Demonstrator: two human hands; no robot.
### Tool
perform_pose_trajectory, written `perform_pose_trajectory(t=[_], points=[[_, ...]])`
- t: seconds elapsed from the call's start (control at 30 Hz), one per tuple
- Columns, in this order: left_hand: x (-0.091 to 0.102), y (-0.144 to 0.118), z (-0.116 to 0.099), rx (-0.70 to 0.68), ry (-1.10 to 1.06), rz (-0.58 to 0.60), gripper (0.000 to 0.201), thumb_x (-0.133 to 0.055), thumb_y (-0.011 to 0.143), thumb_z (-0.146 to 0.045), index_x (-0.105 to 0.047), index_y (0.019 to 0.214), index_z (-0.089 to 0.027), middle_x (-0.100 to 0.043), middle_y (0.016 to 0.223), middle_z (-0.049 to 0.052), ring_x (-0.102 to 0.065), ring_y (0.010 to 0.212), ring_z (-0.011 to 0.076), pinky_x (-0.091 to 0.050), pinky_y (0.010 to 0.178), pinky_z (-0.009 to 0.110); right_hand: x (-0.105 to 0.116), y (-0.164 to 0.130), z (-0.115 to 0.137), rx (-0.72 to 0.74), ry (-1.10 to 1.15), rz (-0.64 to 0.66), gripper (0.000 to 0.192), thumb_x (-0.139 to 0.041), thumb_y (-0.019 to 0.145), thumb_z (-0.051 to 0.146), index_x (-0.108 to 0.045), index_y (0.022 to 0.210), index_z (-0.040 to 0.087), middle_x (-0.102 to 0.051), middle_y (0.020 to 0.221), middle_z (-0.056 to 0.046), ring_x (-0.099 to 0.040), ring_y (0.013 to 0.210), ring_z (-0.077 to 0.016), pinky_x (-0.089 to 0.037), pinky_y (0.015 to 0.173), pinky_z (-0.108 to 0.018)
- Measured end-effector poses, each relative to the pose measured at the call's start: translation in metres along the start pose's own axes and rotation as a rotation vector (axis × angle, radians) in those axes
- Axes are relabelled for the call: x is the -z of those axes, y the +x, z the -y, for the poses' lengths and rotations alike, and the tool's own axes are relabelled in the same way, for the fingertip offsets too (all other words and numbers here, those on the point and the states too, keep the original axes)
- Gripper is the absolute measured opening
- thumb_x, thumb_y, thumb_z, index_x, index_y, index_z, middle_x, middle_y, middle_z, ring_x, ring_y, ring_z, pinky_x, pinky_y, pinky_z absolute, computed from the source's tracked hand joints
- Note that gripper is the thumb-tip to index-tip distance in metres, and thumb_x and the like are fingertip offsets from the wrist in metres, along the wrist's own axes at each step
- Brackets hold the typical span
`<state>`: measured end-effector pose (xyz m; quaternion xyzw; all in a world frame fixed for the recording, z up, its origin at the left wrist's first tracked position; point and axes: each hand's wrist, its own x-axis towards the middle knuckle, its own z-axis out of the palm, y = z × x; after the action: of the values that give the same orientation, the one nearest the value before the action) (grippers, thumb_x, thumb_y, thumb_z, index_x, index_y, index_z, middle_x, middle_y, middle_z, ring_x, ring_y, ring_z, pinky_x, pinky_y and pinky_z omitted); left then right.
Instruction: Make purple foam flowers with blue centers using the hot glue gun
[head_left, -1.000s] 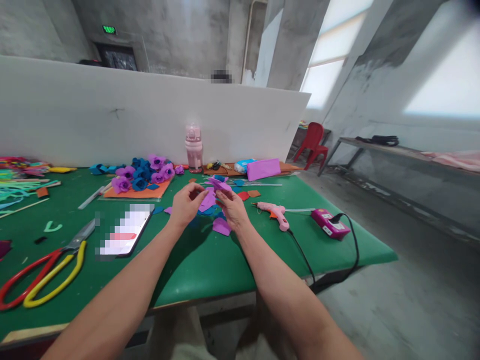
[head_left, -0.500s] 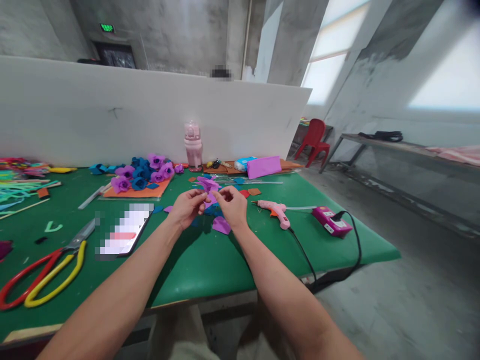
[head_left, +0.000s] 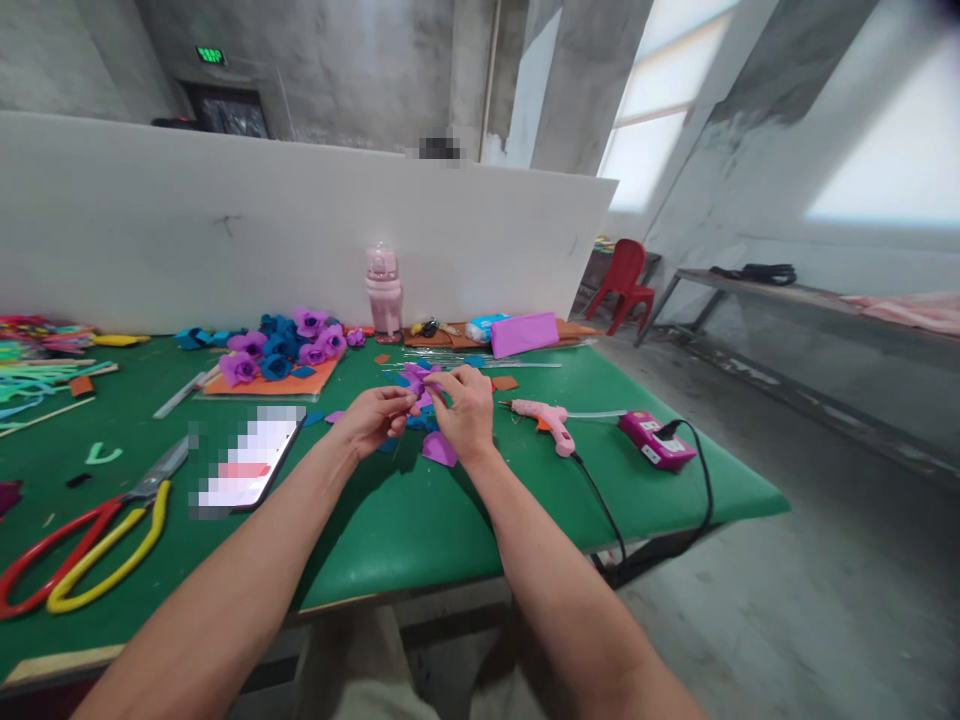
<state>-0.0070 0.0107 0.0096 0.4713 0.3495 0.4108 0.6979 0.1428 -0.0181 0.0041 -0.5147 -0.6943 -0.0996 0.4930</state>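
Note:
My left hand (head_left: 373, 420) is closed in a pinch over the middle of the green table (head_left: 405, 550). Facing it, my right hand (head_left: 466, 415) has thumb and forefinger pinched together. Both sets of fingertips meet at a crumpled purple paper piece (head_left: 417, 376), partly hidden by the fingers. Just below my right hand lies a loose purple petal-shaped piece (head_left: 439, 449). Scraps of blue paper (head_left: 421, 419) lie under and between the hands. A pink glue gun (head_left: 551, 422) rests on its side to the right of my right hand.
Finished purple and blue flowers (head_left: 281, 347) sit on an orange sheet at back left. A phone (head_left: 251, 460) and red-and-yellow scissors (head_left: 112, 535) lie left. A pink bottle (head_left: 385, 292) stands before the white board (head_left: 300, 220). The magenta power box (head_left: 656, 440) is at right.
The purple piece between my fingers sits lower and looks more gathered. My right forefinger has shifted slightly left over it. The whole view has shifted slightly.

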Motion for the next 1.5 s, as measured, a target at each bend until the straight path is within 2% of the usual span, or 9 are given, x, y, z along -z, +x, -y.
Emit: perform_pose_trajectory(t=[0.6, 0.73, 0.83, 0.9, 0.97, 1.1, 1.17, 1.3, 1.5], points=[[-0.003, -0.002, 0.0, 0.009, 0.137, -0.01, 0.025, -0.074, 0.06, -0.025, -0.057, 0.072, -0.012, -0.061, 0.058, 0.002, -0.041, 0.033, 0.0031, -0.026, 0.031, 0.015, -0.003, 0.0, 0.0, -0.026, -0.001, 0.011, 0.012, -0.052, 0.083, 0.025, -0.063, 0.081, 0.021, -0.056, 0.081, -0.004, -0.049, 0.085, -0.018, -0.032, 0.079, -0.032], [-0.002, -0.001, 0.0, -0.036, 0.129, -0.028, 0.027, -0.075, 0.059, -0.025, -0.057, 0.073, -0.012, -0.062, 0.06, 0.002, -0.043, 0.035, 0.0036, -0.03, 0.033, 0.016, 0.001, 0.0, 0.004, -0.111, 0.215, -0.099, 0.013, -0.052, 0.082, 0.03, -0.059, 0.083, 0.02, -0.057, 0.083, -0.004, -0.05, 0.082, -0.0171, -0.035, 0.08, -0.032], [-0.002, 0.001, 0.001, -0.181, 0.17, -0.103, 0.029, -0.076, 0.057, -0.028, -0.059, 0.075, -0.013, -0.065, 0.068, 0.004, -0.053, 0.044, 0.008, -0.04, 0.042, 0.02, -0.001, 0.003, -0.002, -0.316, 0.454, -0.23, 0.02, -0.045, 0.084, 0.037, -0.054, 0.088, 0.019, -0.057, 0.087, -0.005, -0.05, 0.079, -0.0154, -0.039, 0.076, -0.029], [-0.002, 0.003, 0.003, -0.301, 0.242, -0.137, 0.029, -0.075, 0.058, -0.031, -0.062, 0.077, -0.013, -0.066, 0.068, 0.004, -0.058, 0.052, 0.0116, -0.045, 0.05, 0.024, -0.006, 0.004, -0.009, -0.478, 0.654, -0.238, 0.023, -0.043, 0.083, 0.041, -0.054, 0.085, 0.02, -0.057, 0.086, -0.003, -0.051, 0.076, -0.0143, -0.041, 0.073, -0.027], [-0.001, 0.006, 0.006, -0.427, 0.326, -0.17, 0.026, -0.073, 0.059, -0.03, -0.064, 0.078, -0.014, -0.065, 0.066, 0.002, -0.059, 0.057, 0.0132, -0.047, 0.058, 0.026, -0.013, 0.006, -0.014, -0.65, 0.899, -0.157, 0.028, -0.044, 0.081, 0.047, -0.055, 0.081, 0.021, -0.058, 0.081, -0.002, -0.053, 0.07, -0.0134, -0.043, 0.069, -0.026], [0.003, 0.008, 0.01, -0.664, 0.511, -0.241, 0.019, -0.067, 0.061, -0.017, -0.064, 0.079, -0.017, -0.065, 0.076, 0.0, -0.058, 0.073, 0.0144, -0.045, 0.074, 0.027, -0.018, 0.006, -0.012, -0.9, 1.342, 0.155, 0.04, -0.046, 0.075, 0.059, -0.057, 0.076, 0.02, -0.06, 0.068, 0.0, -0.055, 0.059, -0.0126, -0.045, 0.06, -0.026], [0.005, 0.006, 0.009, -0.726, 0.609, -0.246, 0.016, -0.062, 0.064, -0.014, -0.064, 0.079, -0.017, -0.065, 0.078, 0.001, -0.057, 0.075, 0.0145, -0.044, 0.074, 0.026, -0.016, 0.006, -0.007, -0.923, 1.437, 0.215, 0.041, -0.051, 0.071, 0.06, -0.057, 0.072, 0.02, -0.06, 0.064, 0.001, -0.054, 0.056, -0.012, -0.045, 0.058, -0.025], [0.008, 0.001, 0.005, -0.771, 0.74, -0.28, 0.012, -0.057, 0.067, -0.014, -0.062, 0.078, -0.017, -0.063, 0.075, 0.0, -0.055, 0.072, 0.0138, -0.043, 0.07, 0.024, -0.014, 0.005, -0.002, -0.883, 1.475, 0.184, 0.036, -0.059, 0.069, 0.054, -0.057, 0.068, 0.019, -0.058, 0.06, 0.002, -0.052, 0.053, -0.0105, -0.044, 0.054, -0.023], [0.013, 0.008, 0.007, -0.796, 0.719, -0.383, 0.019, -0.056, 0.068, -0.019, -0.063, 0.085, -0.016, -0.064, 0.077, 0.0, -0.055, 0.073, 0.0142, -0.045, 0.07, 0.025, -0.016, 0.004, -0.001, -0.769, 1.479, 0.163, 0.028, -0.067, 0.066, 0.044, -0.06, 0.069, 0.017, -0.055, 0.059, 0.003, -0.049, 0.052, -0.0076, -0.041, 0.053, -0.02]])
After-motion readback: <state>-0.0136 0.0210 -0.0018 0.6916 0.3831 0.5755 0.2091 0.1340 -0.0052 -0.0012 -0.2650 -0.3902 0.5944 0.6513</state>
